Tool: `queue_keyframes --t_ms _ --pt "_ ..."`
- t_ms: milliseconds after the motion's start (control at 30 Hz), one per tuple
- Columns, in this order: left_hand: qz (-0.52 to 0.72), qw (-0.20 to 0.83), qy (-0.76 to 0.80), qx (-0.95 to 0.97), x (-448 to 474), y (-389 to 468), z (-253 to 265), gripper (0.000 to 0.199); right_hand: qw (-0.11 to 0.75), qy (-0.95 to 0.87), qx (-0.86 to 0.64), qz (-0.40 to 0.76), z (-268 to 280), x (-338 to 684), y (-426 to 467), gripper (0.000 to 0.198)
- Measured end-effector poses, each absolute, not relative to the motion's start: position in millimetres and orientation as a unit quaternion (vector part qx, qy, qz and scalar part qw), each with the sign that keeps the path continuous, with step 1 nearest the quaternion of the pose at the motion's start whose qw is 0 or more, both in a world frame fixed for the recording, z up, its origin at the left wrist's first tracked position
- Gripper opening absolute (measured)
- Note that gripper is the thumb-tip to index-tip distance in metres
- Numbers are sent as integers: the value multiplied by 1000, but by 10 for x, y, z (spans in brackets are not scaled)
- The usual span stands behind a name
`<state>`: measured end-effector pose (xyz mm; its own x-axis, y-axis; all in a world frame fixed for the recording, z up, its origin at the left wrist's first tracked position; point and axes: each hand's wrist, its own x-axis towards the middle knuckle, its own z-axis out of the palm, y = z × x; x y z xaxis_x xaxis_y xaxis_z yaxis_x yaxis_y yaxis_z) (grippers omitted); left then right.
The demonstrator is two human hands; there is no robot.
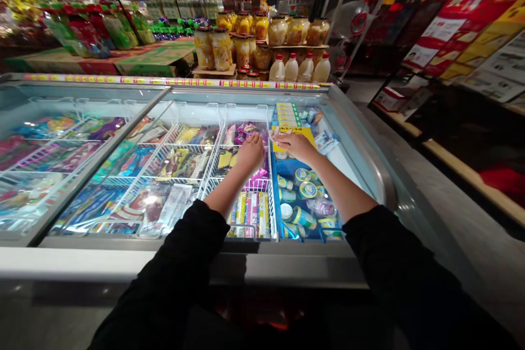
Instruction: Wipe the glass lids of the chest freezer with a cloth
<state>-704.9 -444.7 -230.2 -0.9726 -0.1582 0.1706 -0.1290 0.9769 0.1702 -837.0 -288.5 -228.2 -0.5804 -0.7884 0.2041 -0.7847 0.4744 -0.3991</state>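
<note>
My left hand is over a wire basket in the chest freezer, its fingers bent and close together. Purple ice cream packets lie right beside it; whatever its fingers hold, if anything, is hidden. My right hand reaches into the compartment to the right. Its fingers stretch leftward across a yellow card, near a small whitish item that is too blurred to name. Ice cream tubs lie below my right forearm. Striped yellow and pink packs fill the basket's near section.
White wire dividers split the freezer into sections of wrapped ices. A sliding-lid frame crosses it on the left. Behind the far rim stand fruit jars and red-capped bottles. Stacked red boxes are on the right.
</note>
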Motion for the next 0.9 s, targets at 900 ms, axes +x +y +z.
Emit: queue_keyframes --t_ms 900 --pt "-96 78 -992 -5 -6526 -4453 -2469 62 -5 846 -466 -259 -2374 -7955 -2749 42"
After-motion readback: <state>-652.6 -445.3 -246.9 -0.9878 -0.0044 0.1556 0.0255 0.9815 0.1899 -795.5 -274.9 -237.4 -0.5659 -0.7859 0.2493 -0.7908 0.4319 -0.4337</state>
